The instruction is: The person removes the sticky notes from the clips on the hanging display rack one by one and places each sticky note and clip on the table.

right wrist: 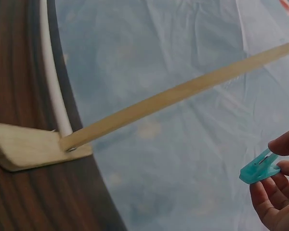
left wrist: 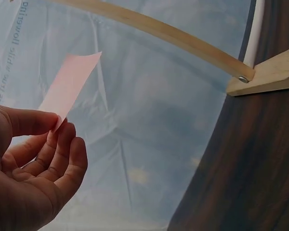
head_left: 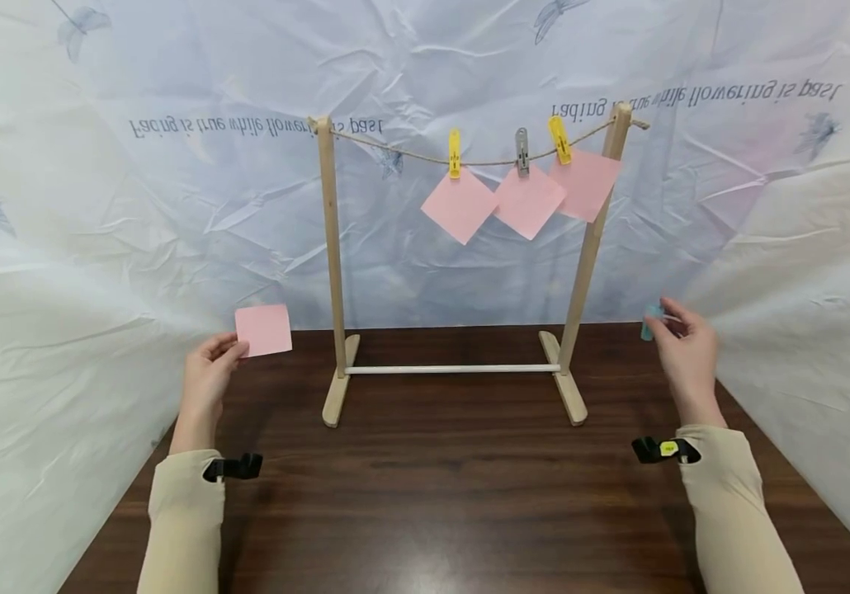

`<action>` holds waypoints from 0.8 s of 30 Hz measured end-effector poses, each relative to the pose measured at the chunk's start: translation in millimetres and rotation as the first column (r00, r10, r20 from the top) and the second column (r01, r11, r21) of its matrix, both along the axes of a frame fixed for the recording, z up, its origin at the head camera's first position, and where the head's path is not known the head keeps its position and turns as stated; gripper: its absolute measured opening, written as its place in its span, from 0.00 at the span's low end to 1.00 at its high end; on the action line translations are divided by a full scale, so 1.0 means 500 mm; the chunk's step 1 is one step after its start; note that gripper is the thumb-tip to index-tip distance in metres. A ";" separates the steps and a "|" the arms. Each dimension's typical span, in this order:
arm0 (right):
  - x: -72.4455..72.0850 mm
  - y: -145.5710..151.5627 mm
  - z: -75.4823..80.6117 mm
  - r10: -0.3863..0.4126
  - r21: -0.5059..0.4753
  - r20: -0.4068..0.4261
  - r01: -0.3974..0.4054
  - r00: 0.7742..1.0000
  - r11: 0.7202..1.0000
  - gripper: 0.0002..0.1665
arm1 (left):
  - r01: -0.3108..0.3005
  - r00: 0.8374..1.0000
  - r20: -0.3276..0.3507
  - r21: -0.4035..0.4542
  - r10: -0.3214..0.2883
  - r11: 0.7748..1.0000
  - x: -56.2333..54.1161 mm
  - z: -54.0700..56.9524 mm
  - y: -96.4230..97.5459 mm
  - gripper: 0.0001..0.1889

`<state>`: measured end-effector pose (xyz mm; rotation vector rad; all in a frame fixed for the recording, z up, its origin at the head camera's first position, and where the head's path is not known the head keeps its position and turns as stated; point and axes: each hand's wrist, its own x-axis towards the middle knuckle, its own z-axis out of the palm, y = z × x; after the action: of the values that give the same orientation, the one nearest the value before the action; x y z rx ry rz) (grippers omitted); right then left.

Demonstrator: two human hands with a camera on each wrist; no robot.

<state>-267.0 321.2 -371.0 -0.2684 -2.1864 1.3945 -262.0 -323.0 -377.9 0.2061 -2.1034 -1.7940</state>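
My left hand [head_left: 207, 371] pinches a square pink paper note [head_left: 265, 330] by its lower left edge, held up left of the wooden stand. In the left wrist view the note [left wrist: 71, 84] is gripped between thumb and fingers. On the other side, my right hand [head_left: 687, 351] holds a teal clothespin [head_left: 648, 322] to the right of the stand. The right wrist view shows thumb and fingers on one end of the clothespin [right wrist: 259, 168]. Three pink notes hang from the twine [head_left: 395, 151], one under a yellow clothespin [head_left: 455, 153], one under a grey clothespin [head_left: 521, 153], one under another yellow clothespin [head_left: 560, 140].
The wooden stand has a left post [head_left: 332, 247], a right post [head_left: 596, 247] and a white crossbar [head_left: 455, 370] low between its feet. It stands toward the back of the dark wooden table [head_left: 440, 478]. A printed pale sheet [head_left: 425, 289] surrounds the back and sides.
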 end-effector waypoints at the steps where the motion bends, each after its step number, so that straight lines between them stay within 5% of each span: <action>1: 0.001 0.002 -0.005 0.000 0.000 0.015 0.000 1.000 1.000 0.32 | -0.002 1.000 0.006 -0.001 0.002 1.000 0.001 -0.004 0.000 0.23; 8: 0.007 0.011 -0.039 -0.005 0.012 0.085 0.004 0.996 1.000 0.32 | -0.014 0.998 0.065 0.002 0.013 1.000 0.002 -0.031 -0.003 0.24; 16: 0.005 0.006 -0.077 0.019 0.082 0.162 -0.033 0.987 0.996 0.32 | 0.046 0.992 0.126 -0.148 -0.028 0.988 -0.008 -0.063 0.000 0.25; 24: -0.010 0.009 -0.105 0.061 0.179 0.239 -0.106 0.969 0.978 0.33 | 0.098 0.976 0.206 -0.165 -0.063 0.981 -0.029 -0.094 0.002 0.24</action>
<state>-272.2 325.6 -423.3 -0.2831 -2.5321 1.2375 -276.5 -322.2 -425.0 0.2682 -2.4289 -1.6824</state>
